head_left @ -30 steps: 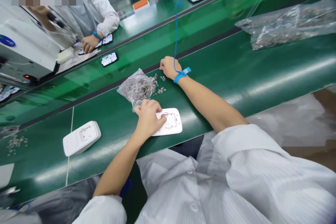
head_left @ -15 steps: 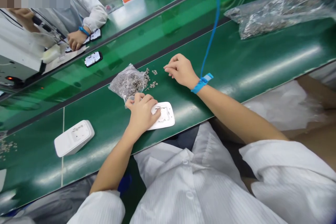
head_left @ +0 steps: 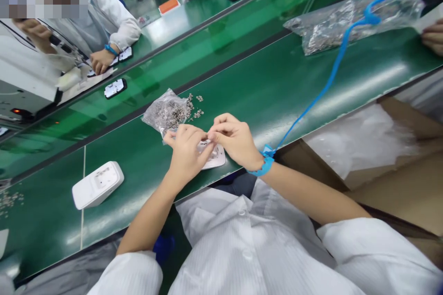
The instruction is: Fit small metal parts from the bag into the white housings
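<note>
My left hand [head_left: 186, 154] is wrapped round a white plastic housing [head_left: 218, 160] that lies on the green work surface near its front edge. Over the housing's upper side, my right hand [head_left: 235, 140] is closed in a pinch, its fingertips meeting those of the left. Whatever the pinch holds is too small or hidden to name. Just beyond the left fingers lies a clear plastic bag [head_left: 161, 110] of small metal parts, with several loose metal parts [head_left: 198, 114] spilled at its mouth. A blue wrist strap [head_left: 266, 164] circles my right wrist.
A second white housing [head_left: 95, 186] stands to the left. The strap's blue cord [head_left: 334, 76] runs up to the right. A larger clear bag [head_left: 321, 37] lies at the back right, near another person's hand [head_left: 434, 37]. Across the green divider, a co-worker's hand [head_left: 101, 61] rests by dark-rimmed devices.
My right hand has come down and toward me, from beside the loose metal parts to the white housing. My left hand stays on the housing. Another person's hand has appeared at the right edge.
</note>
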Action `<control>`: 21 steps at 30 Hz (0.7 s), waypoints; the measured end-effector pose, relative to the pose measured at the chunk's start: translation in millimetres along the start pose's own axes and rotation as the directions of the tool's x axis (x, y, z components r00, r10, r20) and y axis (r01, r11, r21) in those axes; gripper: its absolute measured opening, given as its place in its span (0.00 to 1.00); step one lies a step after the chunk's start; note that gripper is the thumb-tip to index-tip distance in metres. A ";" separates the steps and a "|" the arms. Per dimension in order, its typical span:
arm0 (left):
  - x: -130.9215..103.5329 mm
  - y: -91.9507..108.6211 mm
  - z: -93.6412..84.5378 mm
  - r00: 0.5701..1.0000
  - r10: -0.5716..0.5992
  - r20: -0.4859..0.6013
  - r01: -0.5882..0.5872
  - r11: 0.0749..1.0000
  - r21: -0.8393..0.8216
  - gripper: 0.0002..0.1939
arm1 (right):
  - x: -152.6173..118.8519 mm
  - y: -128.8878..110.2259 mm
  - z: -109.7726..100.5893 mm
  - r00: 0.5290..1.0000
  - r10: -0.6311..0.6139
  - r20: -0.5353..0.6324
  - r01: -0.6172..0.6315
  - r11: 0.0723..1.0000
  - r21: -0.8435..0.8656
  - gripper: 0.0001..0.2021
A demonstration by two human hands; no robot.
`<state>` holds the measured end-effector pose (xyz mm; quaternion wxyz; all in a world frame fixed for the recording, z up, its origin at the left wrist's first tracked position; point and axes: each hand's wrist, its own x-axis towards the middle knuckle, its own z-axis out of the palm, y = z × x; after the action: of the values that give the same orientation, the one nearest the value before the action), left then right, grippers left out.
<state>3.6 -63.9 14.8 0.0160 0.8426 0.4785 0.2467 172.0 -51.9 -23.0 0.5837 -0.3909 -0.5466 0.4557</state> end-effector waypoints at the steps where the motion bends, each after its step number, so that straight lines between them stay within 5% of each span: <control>1: -0.3 2.0 -0.1 1.000 -0.013 -0.022 0.013 1.000 -0.012 0.10 | -1.6 -2.3 5.1 1.000 0.007 -0.016 -0.006 1.000 0.026 0.14; 8: -5.6 3.2 -6.1 0.986 -0.120 0.117 0.134 0.985 -0.113 0.11 | -9.5 2.1 8.4 0.996 0.078 -0.031 -0.075 0.995 0.071 0.10; 14: 1.3 -7.9 -4.8 0.986 -0.089 0.142 0.095 0.995 -0.038 0.08 | -2.1 8.6 -11.3 0.971 0.170 0.167 -0.163 0.985 -0.053 0.06; 17: 5.3 -17.7 0.9 0.981 -0.084 0.175 0.098 0.993 -0.070 0.07 | 0.1 11.2 -19.3 0.974 0.092 0.206 -0.019 0.943 -0.333 0.04; 21: 5.6 -27.1 10.1 0.986 -0.075 0.148 0.087 0.993 -0.077 0.09 | -3.2 15.5 -18.4 0.949 -0.017 0.315 0.215 0.767 -0.605 0.07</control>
<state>-11.3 -42.5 1.0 0.0958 0.8366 0.4994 0.2037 188.7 -49.8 -40.4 0.3586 -0.4578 -0.7707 0.2605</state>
